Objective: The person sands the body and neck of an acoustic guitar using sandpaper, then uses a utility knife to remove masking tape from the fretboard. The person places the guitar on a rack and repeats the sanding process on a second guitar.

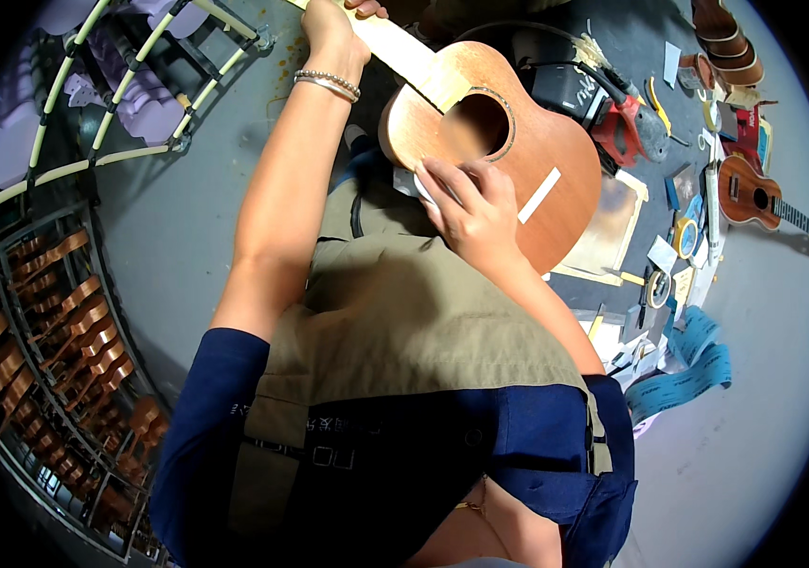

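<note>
A brown wooden ukulele body (556, 142) lies tilted before me, with a round sound hole and no strings. A white strip (539, 196) is stuck on its top. Yellow tape (414, 55) covers the fretboard and spreads onto the body beside the sound hole. At the upper edge, my left hand (336, 36) is closed round the neck; its fingertips are partly cut off by the picture's edge. My right hand (472, 210) rests at the body's near side, fingers bent over a small white piece (426, 189), perhaps cloth or paper, pressed against the wood.
The dark workbench (646, 57) holds a red-and-black tool (624, 128), tape rolls (684, 237) and blue abrasive sheets (684, 383). A finished ukulele (750, 194) lies at the right. Racks with purple-padded arms (149, 109) and many wooden parts (73, 350) stand at the left.
</note>
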Demonstrator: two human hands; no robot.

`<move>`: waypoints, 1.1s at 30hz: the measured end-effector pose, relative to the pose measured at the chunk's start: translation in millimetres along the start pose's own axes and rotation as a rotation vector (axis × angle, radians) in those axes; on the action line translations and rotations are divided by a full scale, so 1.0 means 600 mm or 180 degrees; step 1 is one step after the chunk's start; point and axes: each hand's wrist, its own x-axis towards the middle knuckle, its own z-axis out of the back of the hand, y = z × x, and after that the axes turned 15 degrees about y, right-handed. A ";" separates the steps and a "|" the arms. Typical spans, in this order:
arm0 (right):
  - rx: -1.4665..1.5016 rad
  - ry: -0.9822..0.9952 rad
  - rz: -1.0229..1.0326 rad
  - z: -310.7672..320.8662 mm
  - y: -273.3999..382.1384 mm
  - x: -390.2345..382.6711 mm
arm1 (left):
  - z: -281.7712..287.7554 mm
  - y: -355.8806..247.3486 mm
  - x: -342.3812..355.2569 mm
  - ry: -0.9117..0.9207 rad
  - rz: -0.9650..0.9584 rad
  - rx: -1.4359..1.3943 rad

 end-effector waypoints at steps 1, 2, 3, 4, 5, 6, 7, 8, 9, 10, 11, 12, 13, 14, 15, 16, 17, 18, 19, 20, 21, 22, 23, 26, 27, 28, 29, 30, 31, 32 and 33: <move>-0.0073 -0.0007 0.0034 -0.003 0.002 0.011 | -0.009 0.000 -0.003 -0.0018 0.0002 0.0029; -0.0068 -0.0013 0.0041 -0.001 0.003 0.017 | -0.014 0.002 -0.005 -0.0037 0.0004 0.0058; -0.0044 -0.0040 0.0071 0.000 0.003 0.026 | -0.012 0.001 -0.005 -0.0044 0.0013 0.0067; -0.0020 -0.0067 0.0100 0.000 0.003 0.031 | -0.007 0.001 -0.004 -0.0050 0.0022 0.0075; -0.0081 0.0034 0.0111 0.005 0.001 0.019 | -0.003 0.000 -0.003 -0.0056 0.0031 0.0083; -0.0173 -0.0017 0.0102 0.002 0.000 0.012 | 0.000 0.002 0.001 -0.0008 0.0003 0.0085; -0.0265 -0.0069 0.0094 -0.004 -0.001 0.004 | 0.003 0.003 0.005 0.0039 -0.0026 0.0086; -0.0357 -0.0121 0.0087 -0.007 -0.002 0.002 | 0.006 0.004 0.009 0.0086 -0.0056 0.0087; -0.0395 -0.0031 0.0066 -0.003 0.003 0.010 | 0.000 0.003 0.005 0.0028 -0.0020 0.0078; -0.0323 -0.0014 0.0078 0.002 0.004 0.018 | -0.008 0.003 0.002 -0.0031 0.0016 0.0069; -0.0250 0.0002 0.0090 0.006 0.005 0.025 | -0.013 0.004 -0.001 -0.0089 0.0052 0.0061; -0.0176 0.0006 0.0122 0.007 0.005 0.032 | -0.012 0.003 -0.001 -0.0129 0.0031 0.0077; -0.0197 0.0003 0.0133 0.006 0.001 0.020 | -0.011 0.003 -0.002 -0.0168 0.0010 0.0092; -0.0241 -0.0047 0.0118 0.001 -0.001 0.011 | -0.010 0.002 -0.001 -0.0207 -0.0011 0.0108; -0.0292 -0.0084 0.0097 -0.002 -0.001 0.003 | -0.009 0.002 -0.001 -0.0149 0.0001 0.0062; -0.0343 -0.0122 0.0075 -0.002 -0.001 0.001 | -0.009 0.002 0.001 -0.0089 0.0014 0.0016; -0.0375 -0.0095 0.0104 -0.002 -0.001 0.009 | -0.008 0.002 0.002 -0.0028 0.0028 -0.0030; -0.0327 -0.0106 0.0087 -0.003 0.002 0.020 | -0.009 0.004 0.000 -0.0062 0.0040 0.0000; -0.0280 -0.0119 0.0068 -0.005 0.005 0.032 | -0.009 0.007 -0.002 -0.0094 0.0054 0.0029; -0.0234 -0.0132 0.0046 -0.006 0.006 0.036 | -0.010 0.010 -0.004 -0.0124 0.0070 0.0059; -0.0118 -0.0147 0.0119 -0.002 0.001 0.024 | -0.008 0.010 -0.003 -0.0071 0.0030 0.0092; -0.0031 -0.0119 0.0088 0.003 -0.004 0.008 | -0.002 0.009 -0.004 -0.0037 -0.0035 0.0117; 0.0056 -0.0090 0.0057 0.009 -0.010 -0.009 | 0.002 0.003 -0.001 -0.0041 -0.0037 0.0070; 0.0203 -0.0164 -0.0066 0.019 -0.016 -0.032 | 0.014 -0.002 0.015 -0.0090 -0.0001 0.0037; 0.0235 -0.0238 -0.0099 0.019 -0.014 -0.022 | -0.002 -0.005 0.003 -0.0111 0.0072 -0.0052; 0.0268 -0.0312 -0.0130 0.018 -0.011 -0.012 | -0.003 -0.001 -0.001 -0.0117 0.0063 -0.0022; 0.0261 -0.0267 -0.0073 0.014 -0.007 -0.008 | -0.003 0.002 -0.005 -0.0123 0.0051 0.0008; 0.0342 -0.0288 -0.0016 0.010 -0.004 0.000 | -0.004 0.002 -0.004 -0.0120 0.0029 0.0035; 0.0364 -0.0308 -0.0017 0.003 -0.001 0.014 | -0.003 0.002 -0.001 -0.0108 0.0053 0.0001; 0.0386 -0.0329 -0.0017 -0.001 0.001 0.023 | -0.004 0.004 0.001 -0.0124 0.0072 -0.0001; 0.0405 -0.0332 -0.0017 -0.002 0.001 0.022 | -0.007 0.001 -0.004 -0.0158 0.0073 -0.0016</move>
